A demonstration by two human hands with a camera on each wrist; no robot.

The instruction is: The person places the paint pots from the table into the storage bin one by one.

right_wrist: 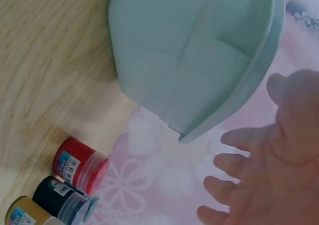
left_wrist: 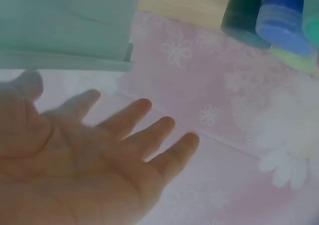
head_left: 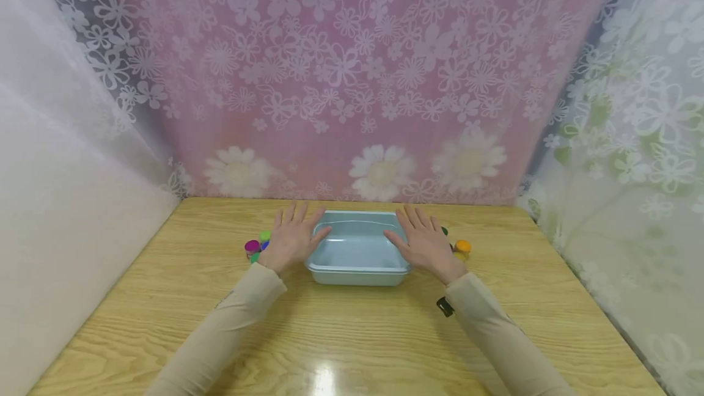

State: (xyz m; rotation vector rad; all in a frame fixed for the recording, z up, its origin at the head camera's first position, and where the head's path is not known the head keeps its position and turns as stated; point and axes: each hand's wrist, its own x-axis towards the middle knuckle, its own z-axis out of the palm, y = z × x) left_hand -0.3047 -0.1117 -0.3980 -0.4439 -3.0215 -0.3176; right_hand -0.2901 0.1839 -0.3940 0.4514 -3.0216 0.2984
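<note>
Two hands are held at opposite sides of a pale tub (head_left: 357, 278), which is set on the wooden table (head_left: 352, 335) near its far edge. The left hand (head_left: 291, 240) is held with its fingers spread and its thumb angled toward the tub; whether the rim is touched by the thumb cannot be told. The right hand (head_left: 429, 248) is likewise spread, and a gap is shown between its fingers and the tub. Beside the left hand, a purple pot (head_left: 252, 247), a lime pot (head_left: 265, 236), a blue pot (head_left: 266, 245) and a green pot (head_left: 255, 258) are grouped. On the right, an orange pot (head_left: 463, 245), a red pot (right_wrist: 75, 163) and a black pot (right_wrist: 56, 199) are placed. Beige sleeves (head_left: 220, 329) are worn. The table is backed by a pink flowered curtain (head_left: 330, 78).
</note>
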